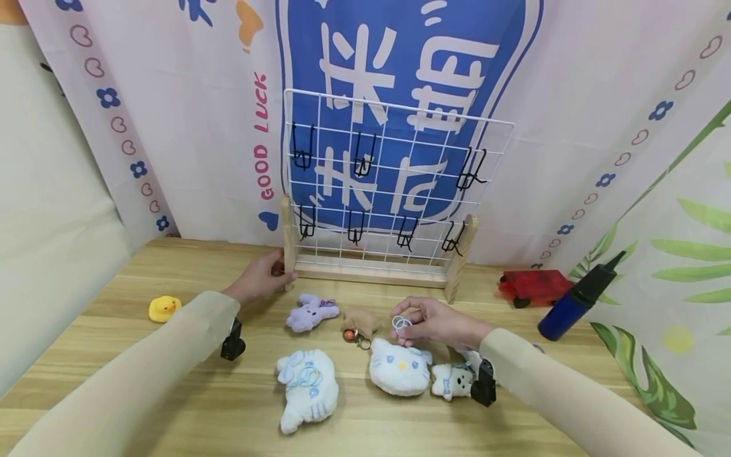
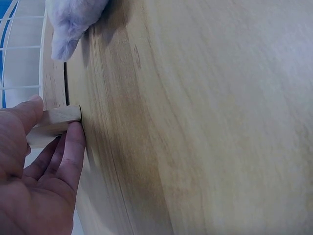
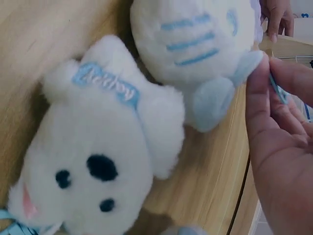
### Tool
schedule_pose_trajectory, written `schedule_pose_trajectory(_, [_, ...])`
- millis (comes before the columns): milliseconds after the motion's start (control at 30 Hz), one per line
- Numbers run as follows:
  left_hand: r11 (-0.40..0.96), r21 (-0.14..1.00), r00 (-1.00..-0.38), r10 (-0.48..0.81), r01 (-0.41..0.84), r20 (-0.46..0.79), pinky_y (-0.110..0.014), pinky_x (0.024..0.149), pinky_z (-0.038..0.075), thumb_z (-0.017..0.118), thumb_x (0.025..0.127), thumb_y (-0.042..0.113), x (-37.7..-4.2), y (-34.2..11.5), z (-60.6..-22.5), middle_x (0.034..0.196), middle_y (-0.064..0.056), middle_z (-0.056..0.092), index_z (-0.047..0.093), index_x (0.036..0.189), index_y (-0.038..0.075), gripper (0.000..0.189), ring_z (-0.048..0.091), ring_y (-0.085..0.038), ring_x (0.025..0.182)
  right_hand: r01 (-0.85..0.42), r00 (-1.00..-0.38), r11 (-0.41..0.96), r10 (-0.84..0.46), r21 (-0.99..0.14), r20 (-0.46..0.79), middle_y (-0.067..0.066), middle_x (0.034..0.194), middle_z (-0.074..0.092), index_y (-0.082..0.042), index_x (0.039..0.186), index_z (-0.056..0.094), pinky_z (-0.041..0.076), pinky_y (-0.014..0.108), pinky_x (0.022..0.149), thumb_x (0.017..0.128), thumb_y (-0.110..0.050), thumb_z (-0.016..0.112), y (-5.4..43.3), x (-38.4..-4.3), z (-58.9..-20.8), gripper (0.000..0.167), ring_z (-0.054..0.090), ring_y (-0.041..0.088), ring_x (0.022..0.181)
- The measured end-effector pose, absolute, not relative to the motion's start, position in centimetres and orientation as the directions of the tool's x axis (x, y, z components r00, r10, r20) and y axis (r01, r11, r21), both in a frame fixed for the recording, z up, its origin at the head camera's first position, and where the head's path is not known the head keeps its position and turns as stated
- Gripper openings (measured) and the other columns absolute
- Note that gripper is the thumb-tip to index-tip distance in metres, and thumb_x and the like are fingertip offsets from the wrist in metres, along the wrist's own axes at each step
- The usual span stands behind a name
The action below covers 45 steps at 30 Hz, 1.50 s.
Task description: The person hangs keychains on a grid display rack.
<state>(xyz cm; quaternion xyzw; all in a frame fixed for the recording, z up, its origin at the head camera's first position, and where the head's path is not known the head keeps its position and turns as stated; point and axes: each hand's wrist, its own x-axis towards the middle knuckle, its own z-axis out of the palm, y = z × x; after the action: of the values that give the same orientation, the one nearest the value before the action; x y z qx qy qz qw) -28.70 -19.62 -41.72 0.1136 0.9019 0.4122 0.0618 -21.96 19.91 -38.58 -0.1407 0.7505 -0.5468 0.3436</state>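
Two pale sleeves (image 1: pixel 131 374) flank two white-and-blue plush toys (image 1: pixel 313 387); one white dog plush (image 1: pixel 460 381) lies just beside the right-hand toy. Above that toy, the right hand's (image 1: pixel 431 322) thumb and fingers pinch pale rings (image 1: pixel 401 320). Beyond, I count one purple plush (image 1: pixel 308 315), one brown plush (image 1: pixel 363 319). The left hand's (image 1: pixel 257 277) thumb and fingers clasp one rack's (image 1: pixel 371 272) wooden foot (image 2: pixel 59 115); seven black hooks (image 1: pixel 356 235) hang above.

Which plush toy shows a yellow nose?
The white cat-faced plush by your right hand; it alone shows one. The small white plush beside it has a black nose.
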Motion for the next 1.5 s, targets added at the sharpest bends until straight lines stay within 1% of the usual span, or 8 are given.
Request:
schedule_pose_trajectory(200, [0.641, 0.753, -0.968, 0.249, 0.148, -0.021, -0.051, 0.104, 0.059, 0.062, 0.106, 0.018, -28.6, -19.7, -41.9, 0.134, -0.032, 0.062, 0.039, 0.154, -0.008, 0.059, 0.064, -0.039, 0.118, 0.131, -0.773, 0.332, -0.556, -0.934, -0.306, 0.031, 0.119, 0.073, 0.010, 0.126, 0.060, 0.064, 0.020, 0.081, 0.098, 0.002, 0.066, 19.6, -21.6, -38.3, 0.030, 0.074, 0.009, 0.086])
schedule_pose_trajectory(400, [0.633, 0.760, -0.967, 0.252, 0.145, -0.025, -0.050, 0.103, 0.060, 0.062, 0.106, 0.018, -28.8, -19.8, -42.3, 0.135, -0.032, 0.062, 0.039, 0.154, -0.007, 0.059, 0.064, -0.039, 0.119, 0.070, -0.820, 0.313, -0.523, -0.947, -0.233, 0.016, 0.104, 0.080, 0.005, 0.116, 0.069, 0.063, 0.019, 0.079, 0.098, -0.008, 0.071, 19.3, -21.4, -37.8, 0.022, 0.072, 0.007, 0.081])
schedule_pose_trajectory(600, [0.632, 0.760, -0.967, 0.254, 0.150, -0.021, -0.051, 0.103, 0.060, 0.062, 0.106, 0.017, -28.8, -20.1, -42.6, 0.135, -0.032, 0.062, 0.039, 0.154, -0.007, 0.059, 0.065, -0.039, 0.119, 0.007, -0.833, 0.277, -0.531, -0.961, -0.159, 0.020, 0.112, 0.079, 0.008, 0.124, 0.068, 0.063, 0.020, 0.081, 0.100, -0.009, 0.069, 18.6, -21.1, -36.8, 0.030, 0.073, 0.005, 0.084])
schedule_pose_trajectory(767, [0.624, 0.765, -0.966, 0.258, 0.158, -0.011, -0.050, 0.103, 0.061, 0.062, 0.106, 0.017, -28.8, -20.1, -42.7, 0.134, -0.032, 0.062, 0.039, 0.154, -0.008, 0.059, 0.065, -0.040, 0.120, -0.060, -0.836, 0.274, -0.539, -0.960, -0.101, 0.002, 0.101, 0.080, 0.005, 0.125, 0.070, 0.064, 0.021, 0.079, 0.102, -0.014, 0.067, 17.6, -21.2, -35.9, 0.030, 0.072, 0.004, 0.082])
schedule_pose_trajectory(867, [0.621, 0.766, -0.965, 0.261, 0.166, -0.003, -0.050, 0.102, 0.061, 0.062, 0.105, 0.016, -28.7, -20.1, -42.7, 0.134, -0.033, 0.062, 0.039, 0.154, -0.008, 0.059, 0.065, -0.041, 0.120, -0.102, -0.834, 0.246, -0.549, -0.964, -0.052, -0.001, 0.097, 0.079, 0.005, 0.127, 0.069, 0.064, 0.020, 0.076, 0.104, -0.014, 0.065, 17.1, -21.3, -35.1, 0.030, 0.072, 0.004, 0.080])
schedule_pose_trajectory(1100, [0.613, 0.770, -0.963, 0.269, 0.179, 0.009, -0.050, 0.103, 0.061, 0.062, 0.105, 0.016, -28.7, -19.9, -42.6, 0.134, -0.032, 0.063, 0.038, 0.155, -0.008, 0.060, 0.065, -0.041, 0.120, -0.146, -0.834, 0.189, -0.552, -0.971, 0.018, -0.001, 0.092, 0.078, 0.007, 0.132, 0.066, 0.064, 0.021, 0.074, 0.107, -0.011, 0.059, 15.8, -21.6, -33.4, 0.032, 0.071, 0.005, 0.077])
schedule_pose_trajectory(1333, [0.608, 0.768, -0.960, 0.280, 0.201, 0.029, -0.049, 0.101, 0.061, 0.063, 0.105, 0.015, -28.6, -19.9, -42.4, 0.133, -0.033, 0.063, 0.039, 0.153, -0.010, 0.059, 0.066, -0.042, 0.120, -0.178, -0.817, 0.157, -0.574, -0.971, 0.057, 0.004, 0.098, 0.073, 0.000, 0.145, 0.059, 0.065, 0.023, 0.079, 0.111, -0.015, 0.051, 13.9, -22.4, -31.8, 0.038, 0.071, 0.006, 0.080])
schedule_pose_trajectory(1500, [0.602, 0.770, -0.957, 0.287, 0.210, 0.037, -0.051, 0.103, 0.060, 0.063, 0.105, 0.015, -28.6, -19.9, -42.2, 0.134, -0.034, 0.063, 0.041, 0.152, -0.010, 0.058, 0.065, -0.044, 0.121, -0.167, -0.800, 0.105, -0.596, -0.980, 0.073, 0.005, 0.103, 0.071, 0.001, 0.149, 0.054, 0.064, 0.022, 0.083, 0.112, -0.012, 0.046, 12.2, -22.9, -30.2, 0.040, 0.072, 0.007, 0.084])
